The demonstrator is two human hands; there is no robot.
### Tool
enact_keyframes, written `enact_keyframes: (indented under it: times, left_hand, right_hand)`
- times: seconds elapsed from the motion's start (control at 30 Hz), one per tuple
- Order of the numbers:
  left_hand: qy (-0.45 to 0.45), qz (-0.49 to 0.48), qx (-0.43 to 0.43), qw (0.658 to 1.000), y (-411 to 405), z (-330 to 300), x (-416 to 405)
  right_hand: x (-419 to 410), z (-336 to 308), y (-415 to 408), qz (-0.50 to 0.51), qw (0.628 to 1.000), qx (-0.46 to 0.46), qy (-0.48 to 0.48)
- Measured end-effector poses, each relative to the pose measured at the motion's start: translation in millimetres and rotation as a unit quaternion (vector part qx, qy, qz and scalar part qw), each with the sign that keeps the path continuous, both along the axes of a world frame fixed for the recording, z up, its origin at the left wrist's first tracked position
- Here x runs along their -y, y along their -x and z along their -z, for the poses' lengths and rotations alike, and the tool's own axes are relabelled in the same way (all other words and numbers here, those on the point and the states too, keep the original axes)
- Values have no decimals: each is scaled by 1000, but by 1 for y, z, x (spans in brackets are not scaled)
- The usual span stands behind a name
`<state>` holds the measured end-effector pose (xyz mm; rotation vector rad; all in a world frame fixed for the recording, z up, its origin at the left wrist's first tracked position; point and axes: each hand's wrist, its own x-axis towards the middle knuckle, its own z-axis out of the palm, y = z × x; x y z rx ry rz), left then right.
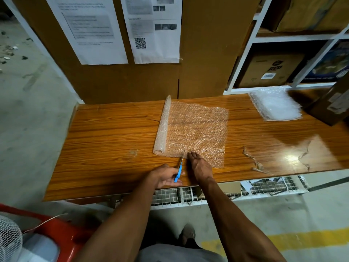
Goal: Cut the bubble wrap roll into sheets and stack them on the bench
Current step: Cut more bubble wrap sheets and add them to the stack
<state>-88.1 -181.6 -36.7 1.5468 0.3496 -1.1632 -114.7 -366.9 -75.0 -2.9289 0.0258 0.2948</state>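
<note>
A bubble wrap roll [162,125] lies on the wooden bench [105,133], with a length of wrap [198,129] unrolled flat to its right. My left hand [166,176] grips blue-handled scissors [179,171] whose blades sit at the near edge of the wrap, just right of the roll. My right hand [200,165] rests flat with straight fingers on the wrap's near edge, beside the blades. A stack of cut sheets [275,104] lies at the bench's far right.
A cardboard box [330,104] stands at the bench's right end beside the stack. Torn tape or film scraps [253,159] lie on the right part of the bench. Cardboard panels with paper notices [154,29] back the bench. A red chair [62,233] and fan [9,241] stand lower left.
</note>
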Motion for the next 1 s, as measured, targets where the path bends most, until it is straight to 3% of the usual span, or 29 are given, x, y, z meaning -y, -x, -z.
enact_keyframes:
  times: [0.27,0.6,1.0]
  left_hand:
    - [-7,-61,12,998,8,-6,9]
    - [-28,4,-3,1000,-3,-13,7]
    - [-34,-34,-4,999,-13,-15,18]
  right_hand:
    - [1,1,-3,9,1000,-11,-6]
    - [5,-5,-4,-25,999,-33,17]
    - [6,-11,6,-31,999,-26,21]
